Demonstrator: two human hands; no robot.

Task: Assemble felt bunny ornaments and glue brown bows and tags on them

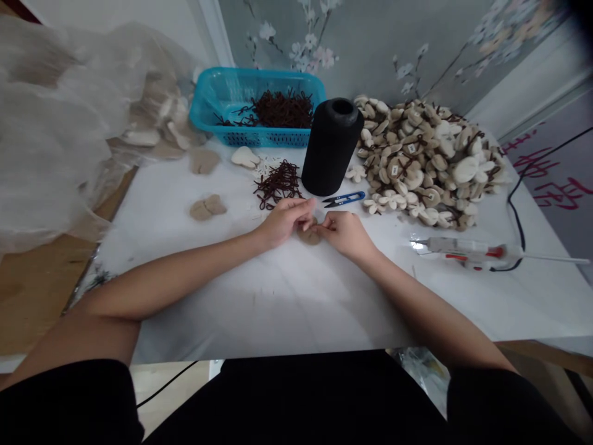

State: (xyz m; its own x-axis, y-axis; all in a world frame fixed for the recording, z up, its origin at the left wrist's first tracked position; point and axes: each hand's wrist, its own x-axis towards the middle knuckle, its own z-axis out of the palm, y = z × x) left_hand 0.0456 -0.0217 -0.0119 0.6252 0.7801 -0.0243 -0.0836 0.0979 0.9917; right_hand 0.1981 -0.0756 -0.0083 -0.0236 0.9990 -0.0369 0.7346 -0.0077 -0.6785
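Between my two hands, low over the white table, is a small beige fabric piece [309, 236], partly covered by fingers. My left hand [286, 219] has its fingers curled together at the piece's upper left side. At its right edge my right hand [345, 232] pinches with thumb and forefinger; what else sits in that pinch is too small to make out. Just beyond my left hand lies a pile of dark brown cord loops [280, 182]. Blue thread snips [345, 199] rest above my right hand.
A black thread cone [331, 148] stands behind the snips. Further back is a blue basket [259, 137] with brown loops. Stuffed beige pieces [426, 161] are heaped at right, near a glue gun [477, 252] with its cord. Flat beige pieces [207, 208] lie left, beside plastic bags [69, 123].
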